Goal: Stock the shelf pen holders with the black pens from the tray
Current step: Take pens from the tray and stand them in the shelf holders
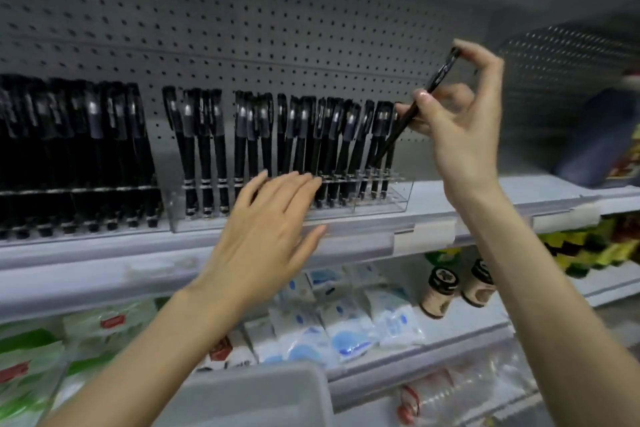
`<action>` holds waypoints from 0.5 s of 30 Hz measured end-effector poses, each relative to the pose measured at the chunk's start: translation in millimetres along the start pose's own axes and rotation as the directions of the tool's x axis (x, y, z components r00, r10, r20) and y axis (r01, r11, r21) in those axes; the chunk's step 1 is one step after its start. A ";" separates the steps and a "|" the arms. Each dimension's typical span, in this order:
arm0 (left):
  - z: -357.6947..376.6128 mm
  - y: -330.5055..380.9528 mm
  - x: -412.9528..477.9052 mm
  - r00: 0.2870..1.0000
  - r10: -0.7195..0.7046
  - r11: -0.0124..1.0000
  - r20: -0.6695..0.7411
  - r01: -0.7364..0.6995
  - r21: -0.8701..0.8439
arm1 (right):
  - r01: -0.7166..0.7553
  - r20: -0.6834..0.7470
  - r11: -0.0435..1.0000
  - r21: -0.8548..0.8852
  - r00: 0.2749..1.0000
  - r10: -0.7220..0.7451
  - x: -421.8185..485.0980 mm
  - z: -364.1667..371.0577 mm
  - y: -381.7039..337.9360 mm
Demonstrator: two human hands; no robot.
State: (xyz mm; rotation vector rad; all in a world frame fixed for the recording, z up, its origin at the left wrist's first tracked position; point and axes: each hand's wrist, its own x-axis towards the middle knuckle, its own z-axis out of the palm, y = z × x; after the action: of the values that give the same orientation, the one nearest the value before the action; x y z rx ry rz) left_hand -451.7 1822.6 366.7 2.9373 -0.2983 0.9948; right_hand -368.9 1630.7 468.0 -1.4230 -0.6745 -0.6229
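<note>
While left hand (266,239) spreads released, right hand (460,121) pinches a slim black pen (439,76) — tilted.

Two holders are set side by side on the upper shelf (433,215), before the pegboard wall (242,28). The left holder (79,208) and the right holder (398,194) are both stood with pens (221,149). The held pen (412,111) is pinched by the right hand (460,121), slanted above the right holder's right end. The left hand (266,236) is spread before that holder. On the lower shelf (433,357), packets (346,322) are laid left of two bottles (438,291). The tray (249,392) is found nearest, below.
</note>
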 end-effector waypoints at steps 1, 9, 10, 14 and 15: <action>0.9 0.9 0.6 1.000 0.004 1.000 -0.001 -0.004 0.021 | 0.012 -0.001 1.000 -0.023 1.000 -0.012 3.0 -0.2 5.2; 1.5 1.2 2.4 0.998 0.015 1.000 -0.061 -0.016 -0.007 | -0.031 0.091 0.994 -0.107 0.995 0.041 12.9 2.8 36.9; 1.3 1.1 2.9 0.998 0.016 1.000 -0.065 -0.017 -0.013 | -0.053 0.132 0.991 -0.126 0.989 0.069 14.4 3.3 38.7; 2.5 -0.4 4.0 0.997 0.019 1.000 -0.071 -0.020 -0.016 | -0.007 0.264 0.941 -0.340 0.959 0.102 12.8 9.2 48.4; 2.5 -0.6 4.2 0.997 0.020 1.000 -0.070 -0.021 -0.013 | 0.039 0.275 0.908 -0.418 0.958 0.085 10.9 10.5 50.3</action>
State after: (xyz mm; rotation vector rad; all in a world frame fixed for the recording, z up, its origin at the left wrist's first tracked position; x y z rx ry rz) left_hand -446.8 1822.3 367.3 2.8852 -0.3326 1.0909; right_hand -324.9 1644.1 442.7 -1.9489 -0.7796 -0.5671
